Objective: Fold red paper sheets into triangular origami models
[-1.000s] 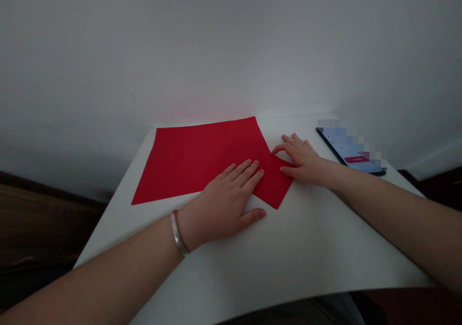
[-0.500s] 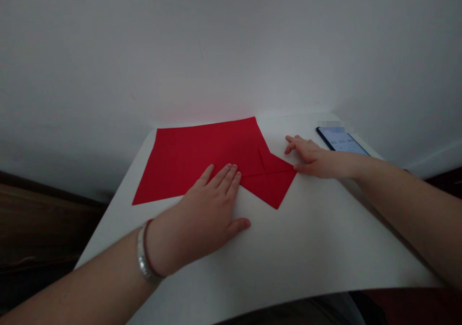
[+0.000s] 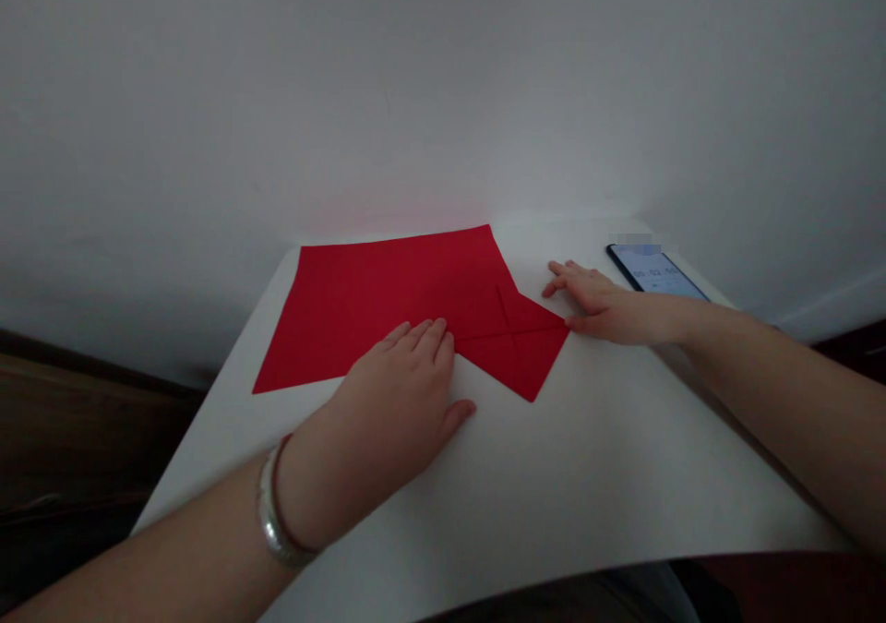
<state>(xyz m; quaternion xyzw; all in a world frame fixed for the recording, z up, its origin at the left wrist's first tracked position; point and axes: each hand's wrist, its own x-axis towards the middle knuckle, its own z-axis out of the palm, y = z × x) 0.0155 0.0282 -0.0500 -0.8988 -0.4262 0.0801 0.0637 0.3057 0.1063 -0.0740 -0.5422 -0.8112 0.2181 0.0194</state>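
Observation:
Two pieces of red paper lie on the white table: a large sheet (image 3: 374, 295) toward the wall and a smaller creased square (image 3: 530, 351) at its right, turned cornerwise. Crossing crease lines run over the smaller piece. Palm down, my left hand (image 3: 398, 411) rests with its fingertips on the red paper, near the left end of the long crease, its thumb out over the table. My right hand (image 3: 592, 305) touches the square's right corner with the thumb, its other fingers spread and raised above the table. Part of the paper is hidden under my left fingers.
A phone (image 3: 654, 270) with a timer on its screen lies at the back right of the white table (image 3: 554, 485), beyond my right forearm. Behind the table rises a pale wall (image 3: 415, 97). Brown wooden furniture (image 3: 76, 411) stands at the left.
My left hand has shifted slightly left, and its fingers have drawn closer together. My right hand stays almost in place at the paper's corner. The paper has barely moved.

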